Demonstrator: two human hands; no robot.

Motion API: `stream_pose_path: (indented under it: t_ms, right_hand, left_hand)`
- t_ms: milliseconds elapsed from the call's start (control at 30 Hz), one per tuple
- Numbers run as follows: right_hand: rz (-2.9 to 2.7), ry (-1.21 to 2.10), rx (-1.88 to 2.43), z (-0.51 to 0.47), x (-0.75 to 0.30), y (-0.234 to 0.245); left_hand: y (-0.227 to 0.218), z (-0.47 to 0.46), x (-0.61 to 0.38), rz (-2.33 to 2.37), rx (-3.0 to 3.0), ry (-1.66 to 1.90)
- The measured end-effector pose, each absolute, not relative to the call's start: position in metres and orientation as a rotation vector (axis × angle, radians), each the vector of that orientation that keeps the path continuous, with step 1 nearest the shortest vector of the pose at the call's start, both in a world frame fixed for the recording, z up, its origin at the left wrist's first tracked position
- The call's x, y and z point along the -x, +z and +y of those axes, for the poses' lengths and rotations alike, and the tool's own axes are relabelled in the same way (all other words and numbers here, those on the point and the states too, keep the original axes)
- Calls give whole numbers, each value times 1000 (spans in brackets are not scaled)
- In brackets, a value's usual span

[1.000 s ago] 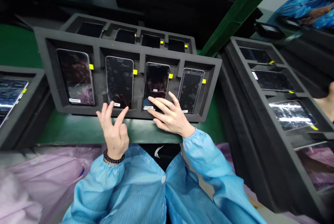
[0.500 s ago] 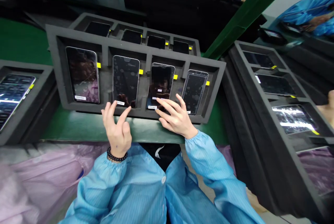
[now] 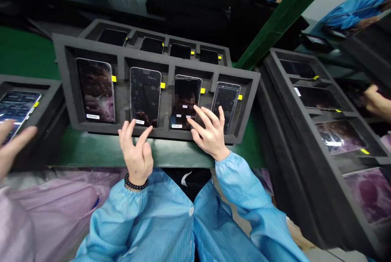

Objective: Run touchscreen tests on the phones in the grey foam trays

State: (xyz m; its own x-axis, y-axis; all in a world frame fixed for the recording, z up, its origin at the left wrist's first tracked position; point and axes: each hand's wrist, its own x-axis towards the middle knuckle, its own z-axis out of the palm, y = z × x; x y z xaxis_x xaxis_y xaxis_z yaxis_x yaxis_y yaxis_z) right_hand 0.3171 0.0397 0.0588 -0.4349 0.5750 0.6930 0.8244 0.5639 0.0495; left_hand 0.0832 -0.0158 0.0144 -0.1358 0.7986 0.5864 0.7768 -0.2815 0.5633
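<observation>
A dark grey foam tray (image 3: 122,129) tilts toward me, with a smartphone in each compartment. My left hand (image 3: 136,154) rests at the tray's lower edge, fingers spread. Its fingertips touch or nearly touch the bottom of the second smartphone (image 3: 146,95) from the left. Over the lower right of the third smartphone (image 3: 185,95), my right hand (image 3: 210,133) has its fingers apart, fingertips at the glass. That phone's dark screen shows small pale patches. The rightmost smartphone (image 3: 225,99) displays a dashed border and is partly covered by my right hand. The leftmost smartphone (image 3: 95,91) has a dark screen.
Behind stands another foam tray (image 3: 136,29) of phones. Stacked trays (image 3: 320,115) with phones stand at the right, and a tray (image 3: 50,91) at the left. Co-workers' hands (image 3: 15,144) show at both sides. A green post (image 3: 284,21) slants across the upper right.
My right hand has shifted slightly right and up on the third phone, whose pale patches differ. A co-worker's hand has come in over the left tray. My left hand stays put.
</observation>
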Motion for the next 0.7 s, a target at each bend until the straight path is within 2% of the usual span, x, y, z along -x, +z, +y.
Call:
stream_pose_path:
  t_ms: [200,433,700]
  right_hand:
    - [-2220,-456,1255,48,-308,65]
    - [-2349,-429,1049,49,-308,65]
    - [-2121,-431,1119,40,-323,57]
  left_hand:
    - [15,-15,-83,1870,-2058,1428]
    - [15,-15,-83,1886,-2058,1404]
    - [14,-14,-82,1910,-2056,1393]
